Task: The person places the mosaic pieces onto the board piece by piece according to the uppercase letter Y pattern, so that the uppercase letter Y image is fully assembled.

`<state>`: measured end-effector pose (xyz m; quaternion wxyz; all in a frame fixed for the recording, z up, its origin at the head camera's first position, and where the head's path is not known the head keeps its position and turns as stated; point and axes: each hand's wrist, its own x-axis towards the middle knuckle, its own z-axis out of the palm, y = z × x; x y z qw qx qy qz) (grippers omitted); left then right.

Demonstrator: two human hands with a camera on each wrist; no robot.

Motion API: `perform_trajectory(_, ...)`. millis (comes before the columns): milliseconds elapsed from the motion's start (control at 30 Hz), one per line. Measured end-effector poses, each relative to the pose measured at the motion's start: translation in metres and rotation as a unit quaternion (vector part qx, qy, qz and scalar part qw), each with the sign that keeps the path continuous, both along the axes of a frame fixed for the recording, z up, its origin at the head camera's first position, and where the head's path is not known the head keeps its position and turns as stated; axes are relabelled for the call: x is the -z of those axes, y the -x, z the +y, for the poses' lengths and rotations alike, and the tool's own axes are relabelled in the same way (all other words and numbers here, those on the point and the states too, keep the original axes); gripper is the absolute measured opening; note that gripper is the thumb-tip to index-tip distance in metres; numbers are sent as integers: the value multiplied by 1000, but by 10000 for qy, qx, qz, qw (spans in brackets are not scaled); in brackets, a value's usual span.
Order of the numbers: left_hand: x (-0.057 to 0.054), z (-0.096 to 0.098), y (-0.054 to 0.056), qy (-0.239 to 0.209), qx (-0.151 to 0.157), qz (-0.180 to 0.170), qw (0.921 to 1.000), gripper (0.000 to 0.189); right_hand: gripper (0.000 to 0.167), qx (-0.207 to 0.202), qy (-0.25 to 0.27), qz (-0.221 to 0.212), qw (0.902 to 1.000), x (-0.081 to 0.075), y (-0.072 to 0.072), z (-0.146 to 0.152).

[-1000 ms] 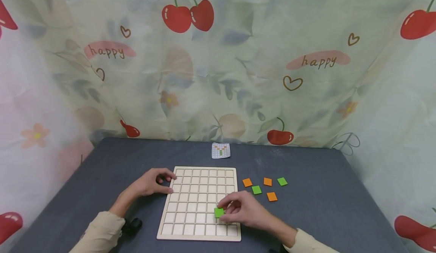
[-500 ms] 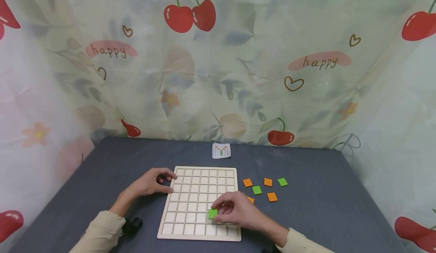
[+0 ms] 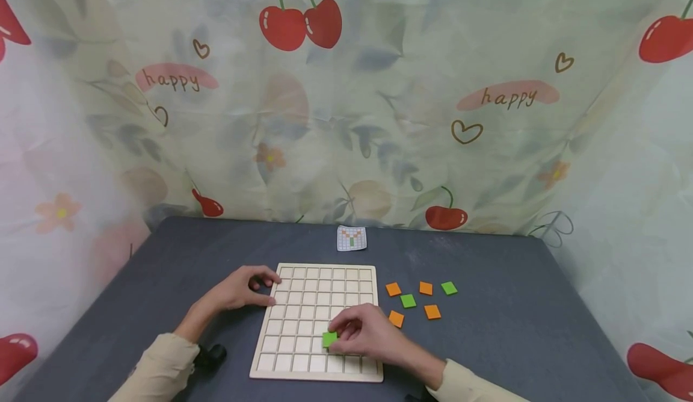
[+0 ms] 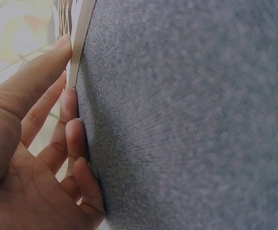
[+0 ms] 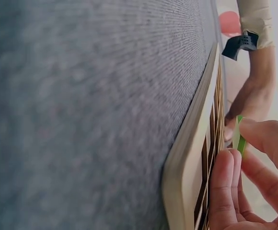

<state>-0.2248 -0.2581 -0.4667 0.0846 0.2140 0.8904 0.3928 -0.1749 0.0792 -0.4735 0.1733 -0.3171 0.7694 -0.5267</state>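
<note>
A pale wooden board (image 3: 307,312) with a grid of square recesses lies on the dark table. My right hand (image 3: 364,333) pinches a green square tile (image 3: 328,339) between thumb and fingers over the lower middle of the grid. In the right wrist view that green tile (image 5: 239,136) appears slightly raised off the board, its other fingertips close to the grid. My left hand (image 3: 242,287) rests at the board's upper left edge. There the left wrist view shows the thumb and relaxed fingers touching the board's side (image 4: 80,43).
Right of the board lie several loose orange tiles (image 3: 432,312) and two green tiles (image 3: 408,301). Behind the board is a small card (image 3: 352,239) printed with an orange and green grid pattern. A printed curtain (image 3: 346,119) hangs at the table's back edge.
My right hand has moved left across the board with the green tile, uncovering an orange tile beside the board's right edge. The left hand has stayed at the board's edge.
</note>
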Motion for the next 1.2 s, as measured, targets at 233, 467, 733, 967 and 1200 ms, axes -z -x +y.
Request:
perform_trajectory(233,0,0,1,-75,69,-43,9999,36,21,16,-22,51,10000,0,-2,-9)
perform_trajectory(467,4,-3,1,-75,148,161,9997,36,19,89,-260,106,9996,0,-2,-14)
perform_trajectory(733,3,-3,1,-60,130,135,9998,36,17,134,-513,97,9985,-2,-1,-17)
perform_trajectory(967,-1,0,0,-71,55,-51,9999,36,17,130,-557,74,9983,-3,-2,-20)
perform_trajectory(1200,-1,0,-1,-19,1,-27,10000,36,17,73,-620,225,9978,-4,-3,-24)
